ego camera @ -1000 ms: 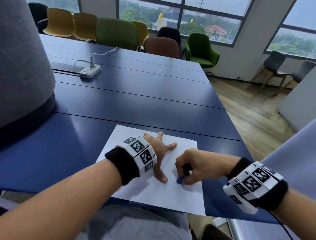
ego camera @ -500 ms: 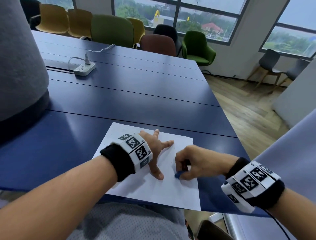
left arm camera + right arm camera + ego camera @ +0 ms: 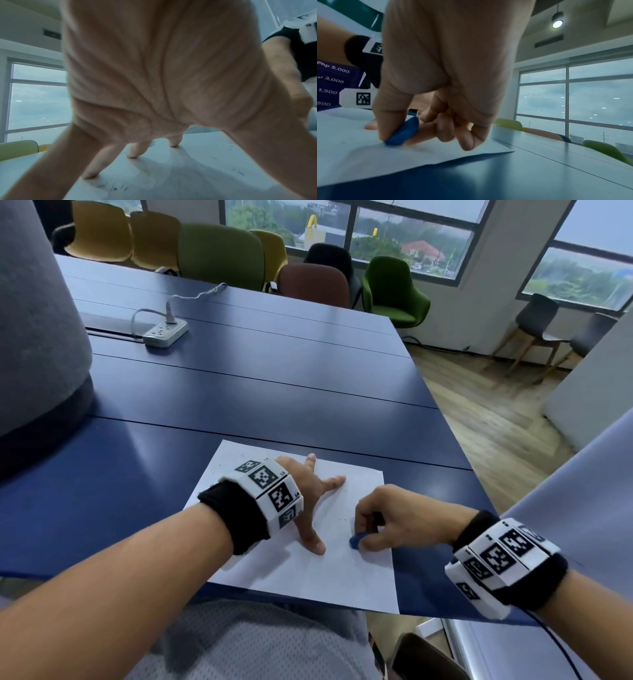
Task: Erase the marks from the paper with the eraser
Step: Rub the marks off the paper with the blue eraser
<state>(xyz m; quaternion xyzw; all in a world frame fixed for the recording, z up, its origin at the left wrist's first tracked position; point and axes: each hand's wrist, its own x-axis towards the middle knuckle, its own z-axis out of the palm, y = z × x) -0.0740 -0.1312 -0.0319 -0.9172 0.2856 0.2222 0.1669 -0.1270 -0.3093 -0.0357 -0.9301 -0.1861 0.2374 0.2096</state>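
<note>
Right hand [image 3: 436, 81] pinches blue eraser [image 3: 402, 132] onto paper [image 3: 359, 155].

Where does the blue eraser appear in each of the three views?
Head: the blue eraser is at lower centre-right, pinched by the right hand on the paper.
Left wrist: not in view.
Right wrist: eraser at lower left, its end on the paper.
Shared landmark: the white paper.

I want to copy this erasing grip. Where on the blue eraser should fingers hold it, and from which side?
Pinch the blue eraser by its two broad flat faces, from above, thumb on one and fingertip on the other, as the right hand does. It is a flattish rounded piece tilted on one end, so gripping high probably leaves the low tip free on the paper.
</note>
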